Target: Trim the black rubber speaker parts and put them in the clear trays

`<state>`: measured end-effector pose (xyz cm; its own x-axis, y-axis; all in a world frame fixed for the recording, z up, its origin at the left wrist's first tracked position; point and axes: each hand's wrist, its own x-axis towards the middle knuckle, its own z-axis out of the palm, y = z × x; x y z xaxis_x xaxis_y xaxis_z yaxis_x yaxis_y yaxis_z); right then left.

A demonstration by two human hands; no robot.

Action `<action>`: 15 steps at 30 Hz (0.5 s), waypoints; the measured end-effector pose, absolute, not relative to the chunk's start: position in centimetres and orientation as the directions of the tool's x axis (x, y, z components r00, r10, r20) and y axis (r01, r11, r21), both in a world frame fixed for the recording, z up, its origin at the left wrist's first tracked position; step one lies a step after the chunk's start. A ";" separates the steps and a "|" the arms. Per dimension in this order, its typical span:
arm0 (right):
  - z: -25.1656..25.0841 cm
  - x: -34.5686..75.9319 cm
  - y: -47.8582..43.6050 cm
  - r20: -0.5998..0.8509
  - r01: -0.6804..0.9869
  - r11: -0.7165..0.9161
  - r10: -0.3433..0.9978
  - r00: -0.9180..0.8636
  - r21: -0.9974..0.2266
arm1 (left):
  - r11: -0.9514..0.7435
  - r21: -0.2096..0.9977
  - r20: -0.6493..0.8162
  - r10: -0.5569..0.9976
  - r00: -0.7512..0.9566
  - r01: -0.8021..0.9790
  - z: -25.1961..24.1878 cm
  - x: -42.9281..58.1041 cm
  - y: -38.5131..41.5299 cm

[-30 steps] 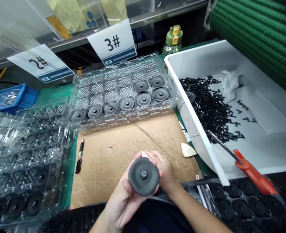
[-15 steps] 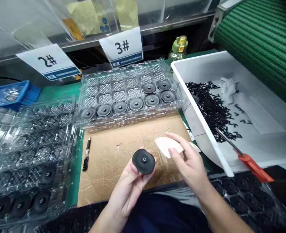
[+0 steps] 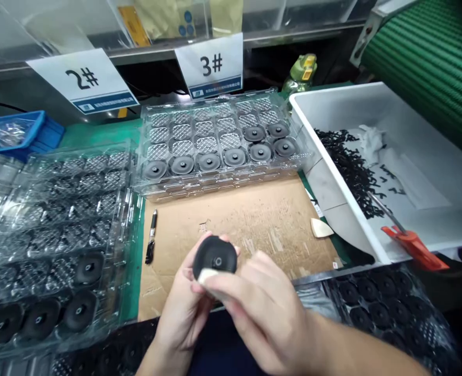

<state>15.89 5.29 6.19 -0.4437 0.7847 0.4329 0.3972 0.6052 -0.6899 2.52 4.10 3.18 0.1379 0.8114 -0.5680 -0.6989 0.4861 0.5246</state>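
My left hand (image 3: 179,308) is closed around a black, rounded disc (image 3: 213,251) with a small raised hub in its middle. Its face is turned up toward me. In my right hand (image 3: 272,308), a cream-white pad (image 3: 206,274) is pinched, with its tip against the disc's near edge; the fingers cover most of the pad. Both hands are above a brown cardboard sheet (image 3: 254,209). Another cream-white pad (image 3: 321,228) lies at the sheet's right edge.
A clear tray (image 3: 215,175) with similar discs stands behind the cardboard. Another clear tray (image 3: 115,292) is at left. A pen (image 3: 151,237) lies on the cardboard. Right stands a white bin (image 3: 343,203) of small black parts, with a red-handled tool (image 3: 419,248) across its rim.
My right hand has picked up a cream-white pad from the cardboard and brought it left onto the disc. The disc has tilted slightly in my left hand. The view has shifted a little.
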 end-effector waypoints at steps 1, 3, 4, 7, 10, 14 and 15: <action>6.2 15.7 5.1 0.415 0.382 0.601 0.782 -0.465 -0.703 | 0.478 0.536 -0.551 0.823 0.140 -0.696 3.1 2.2 4.0; 6.3 15.3 5.2 0.400 0.412 0.576 0.804 -0.440 -0.706 | 0.489 0.546 -0.540 0.826 0.161 -0.680 3.0 2.0 3.8; 6.4 15.0 5.5 0.406 0.446 0.564 0.820 -0.403 -0.695 | 0.505 0.548 -0.539 0.823 0.180 -0.667 3.0 2.0 3.6; 6.8 14.6 6.0 0.438 0.471 0.581 0.813 -0.384 -0.664 | 0.519 0.547 -0.535 0.820 0.203 -0.657 3.1 1.8 3.3; 7.1 15.9 5.1 0.363 0.370 0.590 0.770 -0.524 -0.717 | 0.518 0.529 -0.546 0.814 0.198 -0.672 3.1 1.1 3.0; 7.8 18.1 4.1 0.192 0.537 0.465 0.852 -0.487 -0.704 | 0.559 0.606 -0.523 0.816 0.246 -0.566 2.8 0.9 3.0; 8.0 18.2 4.3 0.200 0.599 0.454 0.874 -0.443 -0.659 | 0.552 0.653 -0.505 0.828 0.244 -0.518 2.8 1.2 3.0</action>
